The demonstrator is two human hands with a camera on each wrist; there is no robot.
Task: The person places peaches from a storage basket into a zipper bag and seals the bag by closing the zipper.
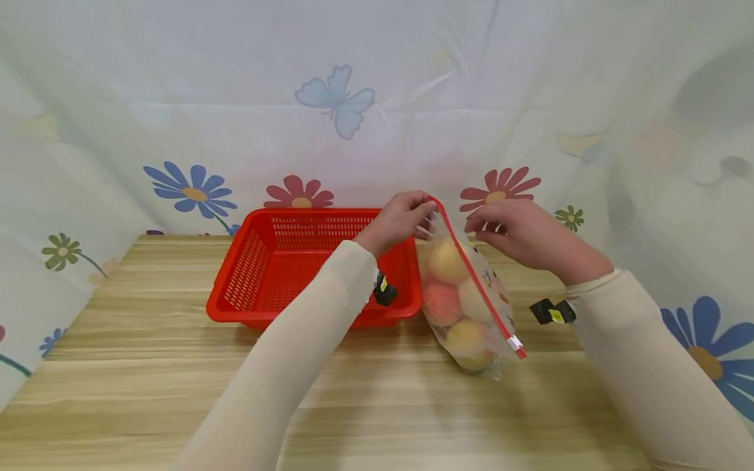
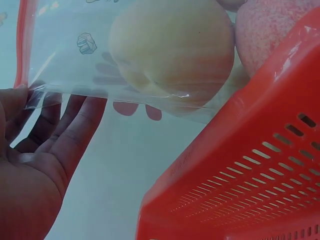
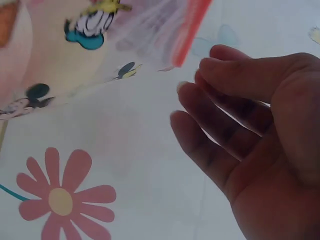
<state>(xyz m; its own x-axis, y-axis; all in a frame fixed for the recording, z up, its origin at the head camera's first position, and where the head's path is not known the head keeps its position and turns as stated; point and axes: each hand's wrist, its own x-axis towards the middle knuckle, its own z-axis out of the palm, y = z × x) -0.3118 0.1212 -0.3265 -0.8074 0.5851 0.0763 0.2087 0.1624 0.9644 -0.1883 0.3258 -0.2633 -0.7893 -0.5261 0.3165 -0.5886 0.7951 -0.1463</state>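
Table (image 1: 147, 366), wood grain, flowered cloth (image 1: 353, 98) hung behind it. Red basket (image 1: 259, 275) sits at the back edge, nothing visible inside. Just right of the basket your clear zip bag (image 1: 471, 294) stands on its bottom corner on the table, touching or nearly touching the basket wall, red zip strip (image 1: 480, 288) running down its front edge, white slider (image 1: 515, 343) at the low end. Four or so round fruit (image 1: 442, 304) inside, peach-like.

Your left hand (image 1: 400, 219) pinches the bag's top corner at the strip. Your right hand (image 1: 524, 232) is apart from the bag, fingers loosely curled, holding nothing.

Handling, my guess: film is thin, slick and floppy, and the load is bottom-heavy. Fruit bruises, so grip the stiff strip and support underneath.
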